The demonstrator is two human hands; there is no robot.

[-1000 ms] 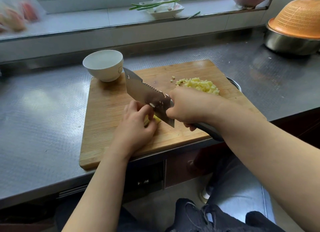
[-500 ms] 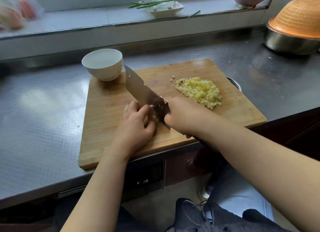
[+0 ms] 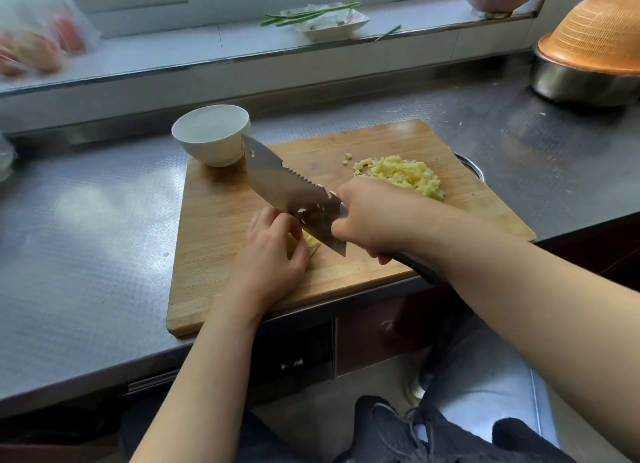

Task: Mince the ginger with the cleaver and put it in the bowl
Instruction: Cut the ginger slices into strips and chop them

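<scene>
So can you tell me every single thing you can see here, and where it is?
cutting board: one, wooden, on the steel counter
white bowl: one, at the board's far left corner
cleaver: one, silver, over the board's middle
minced ginger pile: one, pale yellow, far right of the board
uncut ginger piece: one, yellow, under the blade
orange colander: one, upside down on a steel basin, far right
dish with green stalks: one, on the windowsill
plastic bag: one, blurred, far left sill
left hand: steadying the ginger piece
right hand: gripping the cleaver
</scene>
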